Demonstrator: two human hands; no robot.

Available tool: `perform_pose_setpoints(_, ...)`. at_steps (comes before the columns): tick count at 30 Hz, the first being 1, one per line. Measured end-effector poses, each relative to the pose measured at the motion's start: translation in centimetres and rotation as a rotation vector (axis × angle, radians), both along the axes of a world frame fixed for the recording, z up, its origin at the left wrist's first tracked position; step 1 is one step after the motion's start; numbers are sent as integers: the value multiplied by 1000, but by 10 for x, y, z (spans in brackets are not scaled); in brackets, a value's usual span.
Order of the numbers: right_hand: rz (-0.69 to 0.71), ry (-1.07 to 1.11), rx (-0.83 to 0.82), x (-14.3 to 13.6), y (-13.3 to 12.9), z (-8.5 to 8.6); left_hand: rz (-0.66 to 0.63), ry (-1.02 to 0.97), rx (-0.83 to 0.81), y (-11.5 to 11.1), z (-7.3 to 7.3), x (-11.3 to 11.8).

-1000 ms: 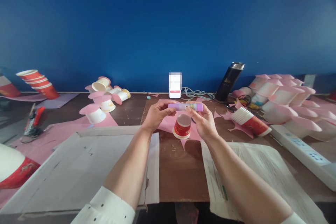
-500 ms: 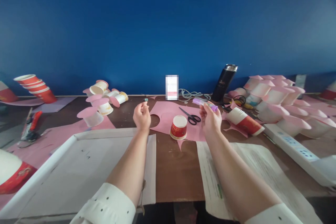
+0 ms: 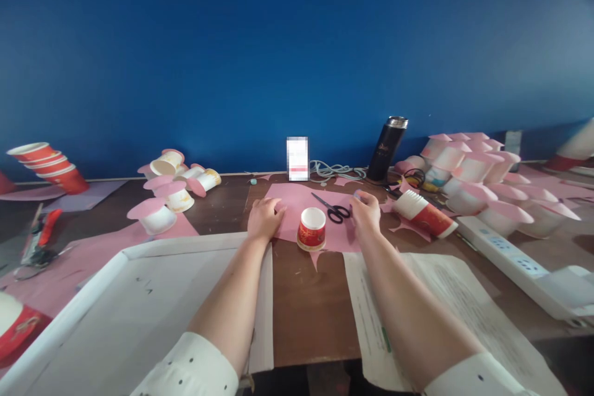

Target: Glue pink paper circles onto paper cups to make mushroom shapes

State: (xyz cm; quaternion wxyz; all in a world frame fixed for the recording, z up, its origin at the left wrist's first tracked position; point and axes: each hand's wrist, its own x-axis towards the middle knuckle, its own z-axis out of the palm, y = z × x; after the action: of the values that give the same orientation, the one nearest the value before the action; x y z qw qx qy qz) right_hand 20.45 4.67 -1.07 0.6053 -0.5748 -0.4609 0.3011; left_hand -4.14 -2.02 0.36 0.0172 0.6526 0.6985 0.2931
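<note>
We record both hands lowered to the worktop (image 3: 297, 303), well apart. Half a second earlier they were raised, the right one pinching a purple tube. The left hand (image 3: 266, 218) now lies palm down on the left edge of a pink sheet (image 3: 291, 213), fingers bent; we cannot tell whether they grip anything. The right hand (image 3: 366, 213) is curled at the sheet's right side. A small violet patch (image 3: 357, 194) shows at its fingertips, but we cannot tell whether it holds the tube.

Between the hands, a red paper cup (image 3: 311, 236) stands narrow end up, as before; the scissors (image 3: 328, 205) likewise remain just left of the right hand.

The worktop is dark brown and meets a blue wall (image 3: 208, 74) beyond the hands. A white tray (image 3: 171, 284) lies under the left forearm; a printed paper (image 3: 464, 284) under the right one. Nested cups (image 3: 429, 216) lie right of the right hand.

Pale lettering on the black flask (image 3: 385, 151), beyond the right hand, is illegible. The phone (image 3: 298, 159) beyond both hands has a pixelated screen. Print on the paper is too small to read.
</note>
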Motion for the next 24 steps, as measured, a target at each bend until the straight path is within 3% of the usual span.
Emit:
perform_pose_setpoints(3,-104,-38,-55,-1,-5,6,10,31,-64,1,-1,2)
perform_pose_setpoints(6,-137,-211,19,-4,-11,15,15,74,-122,1,-3,6)
perform_pose_setpoints(13,289,-293,31,-22,-27,20,20,103,-141,2,-4,14)
perform_pose_setpoints(24,382,-287,-33,-25,-33,21,0,54,-133,3,-2,12)
